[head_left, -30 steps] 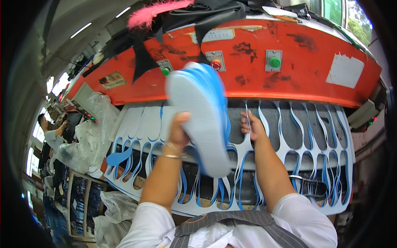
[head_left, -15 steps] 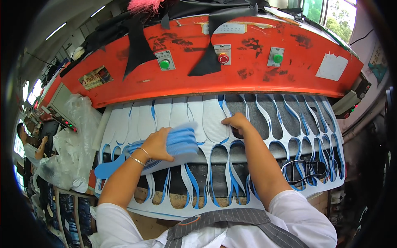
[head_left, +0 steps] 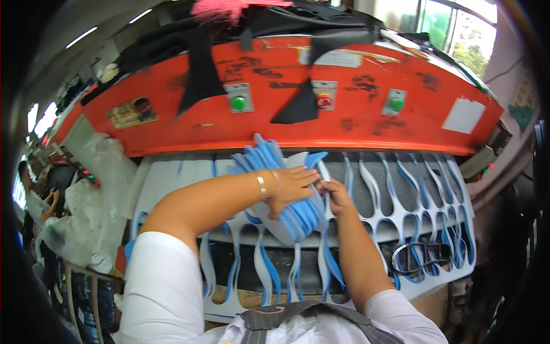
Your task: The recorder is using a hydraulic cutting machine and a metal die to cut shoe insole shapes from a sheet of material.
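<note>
My left hand reaches across to the middle and grips a thick stack of blue-and-white shoe insoles, its fingers spread over the top. The stack is tilted, and its layers fan out at the far end. My right hand is just right of the stack, fingers closed at a narrow white edge. Whether that edge is an insole or a strip of the sheet, I cannot make out. Beneath both hands lies the cut foam sheet, white above and blue below, with rows of insole-shaped holes and some insole shapes at the left.
A black-edged cutting die rests on the sheet at the right. Behind stands the red press beam with green and red buttons and hanging black scraps. Clear plastic bags bulge at the left. Another person is far left.
My left hand has carried the insole stack rightward and turned it, bringing it beside my right hand. My right hand's fingers have drawn together at the edge. The view has tilted slightly upward.
</note>
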The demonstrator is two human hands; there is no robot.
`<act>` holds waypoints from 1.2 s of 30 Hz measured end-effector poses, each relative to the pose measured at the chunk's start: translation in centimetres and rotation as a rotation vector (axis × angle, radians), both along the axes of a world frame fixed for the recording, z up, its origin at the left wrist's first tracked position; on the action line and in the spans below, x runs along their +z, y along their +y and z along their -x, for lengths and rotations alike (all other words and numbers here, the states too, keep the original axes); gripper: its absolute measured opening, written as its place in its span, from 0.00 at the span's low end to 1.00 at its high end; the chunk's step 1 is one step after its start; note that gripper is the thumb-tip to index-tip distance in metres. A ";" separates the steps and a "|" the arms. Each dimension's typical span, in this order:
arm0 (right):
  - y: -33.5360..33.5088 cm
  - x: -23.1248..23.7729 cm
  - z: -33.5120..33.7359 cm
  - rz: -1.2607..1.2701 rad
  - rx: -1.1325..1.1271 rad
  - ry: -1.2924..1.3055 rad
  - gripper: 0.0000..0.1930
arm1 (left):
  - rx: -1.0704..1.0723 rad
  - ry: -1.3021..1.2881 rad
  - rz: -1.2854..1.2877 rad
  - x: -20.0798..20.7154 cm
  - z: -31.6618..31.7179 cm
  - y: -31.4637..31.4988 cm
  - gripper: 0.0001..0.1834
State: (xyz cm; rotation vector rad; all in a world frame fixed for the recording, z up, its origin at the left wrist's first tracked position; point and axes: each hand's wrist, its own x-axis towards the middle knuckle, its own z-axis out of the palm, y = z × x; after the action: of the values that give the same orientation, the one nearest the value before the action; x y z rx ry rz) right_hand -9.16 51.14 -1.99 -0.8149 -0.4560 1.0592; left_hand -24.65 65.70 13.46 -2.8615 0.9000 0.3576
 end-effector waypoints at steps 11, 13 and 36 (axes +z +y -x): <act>-7.2 -1.0 -1.8 0.020 -0.020 0.150 0.14 | 0.192 -0.473 0.193 -2.0 10.2 -10.3 0.46; -7.2 -0.5 -1.3 0.073 -0.059 0.144 0.14 | 0.405 -0.651 0.398 -2.2 13.4 -12.9 0.49; -22.8 4.8 44.2 -0.387 1.512 -1.155 0.26 | 1.656 -0.390 2.886 -18.5 45.2 -79.0 0.47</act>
State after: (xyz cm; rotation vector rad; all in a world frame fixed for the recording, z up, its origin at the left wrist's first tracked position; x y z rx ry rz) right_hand -53.34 28.34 2.85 -0.5716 -2.4368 1.6362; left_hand -69.88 -13.35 -5.01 0.2392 0.8489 0.7336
